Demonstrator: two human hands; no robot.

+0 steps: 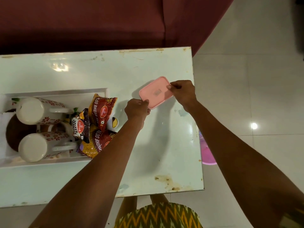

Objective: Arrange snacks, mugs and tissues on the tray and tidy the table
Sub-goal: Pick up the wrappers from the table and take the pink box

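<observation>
Top view of one pink rectangular plastic container [156,93] with rounded corners, held between two hands above a white glossy table top [148,153]. The left hand [137,109] has its fingers curled, pinching the container's near-left corner. The right hand [182,92] pinches the far-right corner with thumb and fingers. Whether the container is a lid alone, or touches the table, cannot be told.

Left of the left fingers stands one white rectangular tray [57,92]. It carries two white mugs with red flower print [32,111], both on their sides, plus two red snack packets [101,109] and one dark snack packet [80,125]. The packets overhang the tray rim nearest those fingers. White tissue [3,129], cut off by the frame, and one brown round object [16,134] lie at the tray's far end.

Bare table surface extends nearer and farther than both hands. The table's right edge runs just beyond the right fingers. A small yellow-marked item [115,122] beside the left wrist is hard to make out. One pink plastic tub [208,155] is partly hidden beneath the table edge.
</observation>
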